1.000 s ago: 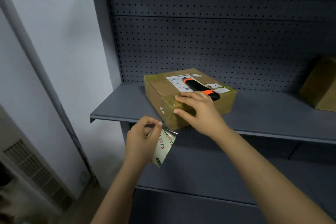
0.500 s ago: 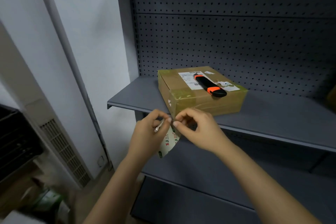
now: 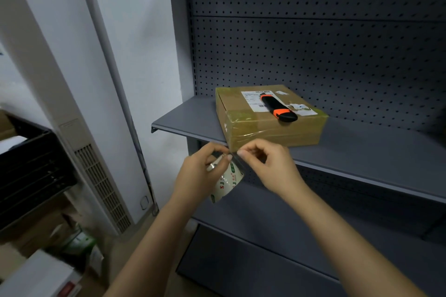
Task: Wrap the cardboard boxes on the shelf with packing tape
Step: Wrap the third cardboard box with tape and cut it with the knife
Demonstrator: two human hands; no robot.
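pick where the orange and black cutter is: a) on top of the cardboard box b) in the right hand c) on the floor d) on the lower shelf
a: the cutter lies on top of the cardboard box, partly across its white label, while the left hand and right hand are both on the tape roll below the shelf edge.

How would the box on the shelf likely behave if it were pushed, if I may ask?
The box is low and wide, so it would probably slide rather than tip. Its glossy taped sides may be slippery. The knife lies loose on top and could slide off.
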